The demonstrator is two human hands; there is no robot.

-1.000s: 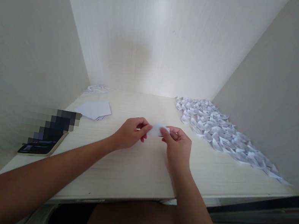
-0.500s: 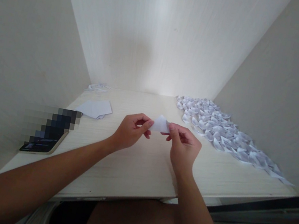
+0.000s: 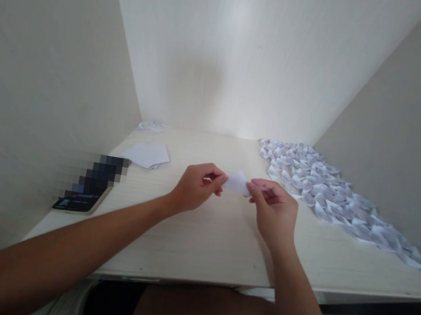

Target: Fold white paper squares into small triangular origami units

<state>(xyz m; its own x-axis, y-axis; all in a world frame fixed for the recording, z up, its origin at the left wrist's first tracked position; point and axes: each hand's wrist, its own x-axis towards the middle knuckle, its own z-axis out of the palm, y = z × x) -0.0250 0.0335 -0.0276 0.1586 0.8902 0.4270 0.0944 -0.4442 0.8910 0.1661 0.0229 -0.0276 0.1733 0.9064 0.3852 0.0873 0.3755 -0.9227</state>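
A small white piece of folded paper (image 3: pixel 237 183) is held up above the desk, stretched between both hands. My left hand (image 3: pixel 200 185) pinches its left corner between thumb and fingers. At the opposite corner, my right hand (image 3: pixel 274 208) grips it the same way, fingers curled behind. The paper's upper edge rises to a blunt peak; its folds are too faint to make out. Beyond my left hand lies a stack of flat white paper sheets (image 3: pixel 146 154). To the right of my right hand spreads a large pile of folded paper pieces (image 3: pixel 315 184).
The pale wooden desk (image 3: pixel 193 252) is closed in by a back panel and two side walls. A phone (image 3: pixel 83 199), partly blurred out, lies at the left wall. Some thin paper scraps (image 3: pixel 151 126) sit in the back left corner.
The view has turned slightly left, so everything appears shifted right. The paper's lower edge looks less straight now, and both hands keep their pinch on its corners.
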